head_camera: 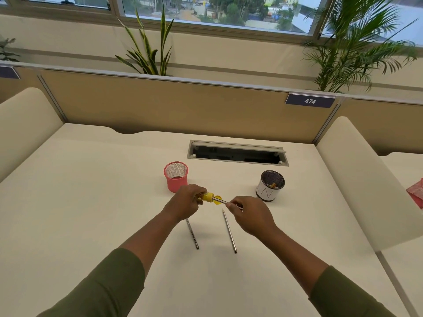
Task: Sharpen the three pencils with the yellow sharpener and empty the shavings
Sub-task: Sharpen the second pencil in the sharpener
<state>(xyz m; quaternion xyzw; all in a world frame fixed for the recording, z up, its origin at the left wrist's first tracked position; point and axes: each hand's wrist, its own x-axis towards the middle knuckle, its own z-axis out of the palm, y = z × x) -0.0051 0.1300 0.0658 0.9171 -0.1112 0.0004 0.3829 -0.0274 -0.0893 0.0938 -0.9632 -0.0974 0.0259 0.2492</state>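
1. My left hand (pixel 185 203) is curled round the yellow sharpener (pixel 207 197), holding it above the desk (pixel 91 202). Only the sharpener's right end shows past my fingers; the rest is hidden in my fist.
2. My right hand (pixel 249 216) pinches the third pencil (pixel 225 201) between fingertips and thumb. The pencil runs leftward from that pinch into the sharpener's mouth. How deep the tip sits I cannot tell.
3. A small yellow disc (pixel 217 200) shows just right of the sharpener's end, at the pencil; whether it is part of the sharpener or lies on the desk I cannot tell.
4. Two more pencils lie flat on the desk, nearer me than both grips: the left pencil (pixel 193 236) starts under my left wrist and runs toward me; the right pencil (pixel 229 231) lies just left of my right hand, pointed tip away from me. They are apart, not touching.
5. Beyond my left hand: a pink mesh cup (pixel 175 177), upright, close behind my knuckles.
6. Beyond and right of my right hand: a white-wrapped black mesh cup (pixel 269 186), upright, with something yellowish inside.
7. Both sleeves (pixel 109 284) are olive green, pushed up the forearm.
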